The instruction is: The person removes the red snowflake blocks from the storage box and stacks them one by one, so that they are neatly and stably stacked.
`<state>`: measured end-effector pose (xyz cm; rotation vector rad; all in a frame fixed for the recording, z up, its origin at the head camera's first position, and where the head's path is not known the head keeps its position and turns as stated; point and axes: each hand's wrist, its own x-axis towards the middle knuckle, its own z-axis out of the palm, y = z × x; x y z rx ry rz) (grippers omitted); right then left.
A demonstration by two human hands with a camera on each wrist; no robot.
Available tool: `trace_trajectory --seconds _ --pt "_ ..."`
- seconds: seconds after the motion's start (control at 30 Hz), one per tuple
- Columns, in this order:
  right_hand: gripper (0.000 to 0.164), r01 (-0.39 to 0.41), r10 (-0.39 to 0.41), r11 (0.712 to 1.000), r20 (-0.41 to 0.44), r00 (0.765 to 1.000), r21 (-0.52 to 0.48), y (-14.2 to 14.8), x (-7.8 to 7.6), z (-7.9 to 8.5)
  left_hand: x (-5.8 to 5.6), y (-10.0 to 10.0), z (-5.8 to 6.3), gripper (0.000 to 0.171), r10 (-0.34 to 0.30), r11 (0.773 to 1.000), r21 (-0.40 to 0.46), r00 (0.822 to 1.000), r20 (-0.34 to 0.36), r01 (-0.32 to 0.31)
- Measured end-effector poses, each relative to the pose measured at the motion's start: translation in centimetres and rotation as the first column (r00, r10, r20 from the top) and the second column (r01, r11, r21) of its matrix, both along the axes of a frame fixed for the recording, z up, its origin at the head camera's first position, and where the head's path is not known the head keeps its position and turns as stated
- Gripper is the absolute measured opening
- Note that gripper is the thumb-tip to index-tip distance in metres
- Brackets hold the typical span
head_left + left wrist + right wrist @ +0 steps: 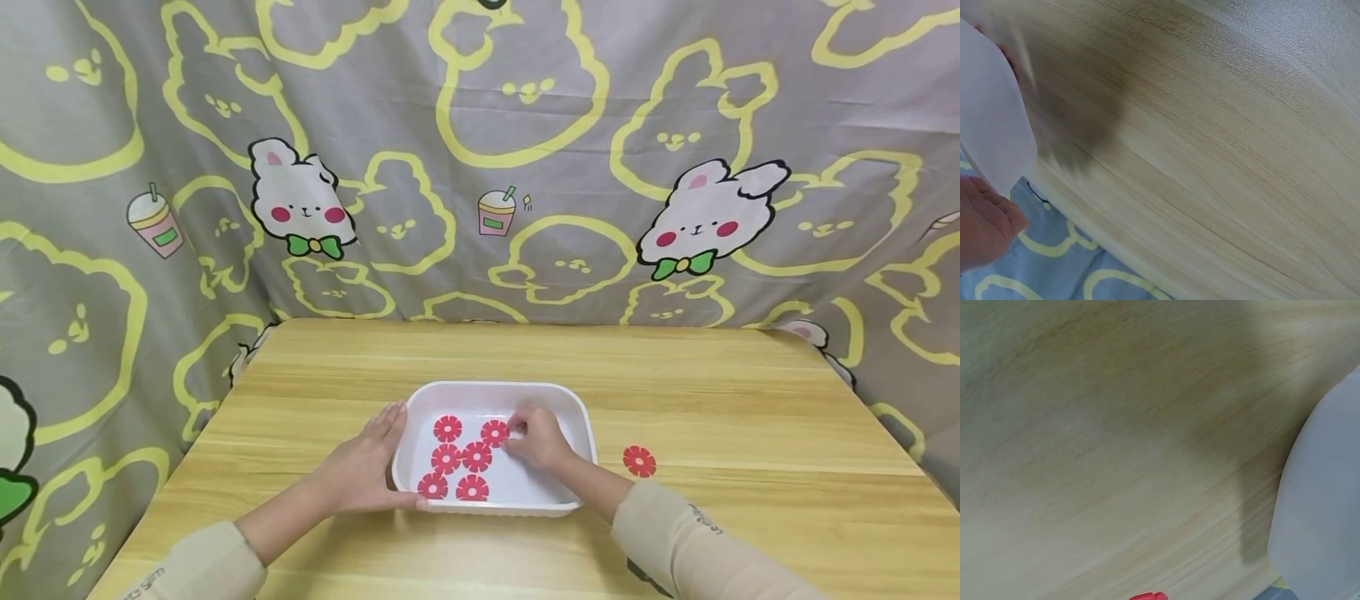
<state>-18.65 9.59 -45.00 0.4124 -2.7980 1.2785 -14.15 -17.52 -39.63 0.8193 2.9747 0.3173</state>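
Note:
A white plastic basin (525, 506) holds several flat red snowflake discs (446, 458), notched round the rim and with a hole in the middle. My left hand (363, 467) holds the basin's near left corner, with the fingers along the left wall and the thumb at the front rim. Inside the basin, my right hand (542, 437) pinches the right edge of one red snowflake disc (495, 433); the fingertips partly hide that edge. In the left wrist view, part of the left hand (988, 222) shows beside the basin's wall (997, 119).
Another red snowflake disc (639, 461) lies on the wooden table (337, 358), right of the basin and near the right sleeve. A grey curtain (420, 100) with rabbit drawings hangs behind the table and at both sides. The right wrist view shows the basin's outer wall (1322, 500).

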Motion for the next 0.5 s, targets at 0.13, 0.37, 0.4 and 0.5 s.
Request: trace_trajectory --seconds 0.13,0.37,0.4,0.5 --pt "0.014 -0.007 0.007 1.0 -0.007 1.0 0.008 0.0 0.0 -0.1 0.0 0.0 0.0 0.12 0.004 1.0 -0.004 1.0 0.003 -0.004" --pt "0.013 0.057 -0.06 0.997 0.054 0.997 0.056 -0.7 0.5 1.2 0.0 0.1 0.0 0.12 0.005 1.0 -0.003 1.0 0.005 -0.005" --pt "0.014 0.058 -0.062 0.996 0.056 0.996 0.063 -0.8 0.5 1.2 0.1 0.1 0.0 0.12 0.005 1.0 -0.002 1.0 0.004 -0.005" --pt "0.014 0.059 -0.064 0.995 0.058 0.996 0.083 -0.8 0.4 1.1 0.1 0.1 0.0 0.12 0.006 1.0 -0.002 1.0 0.004 -0.006"
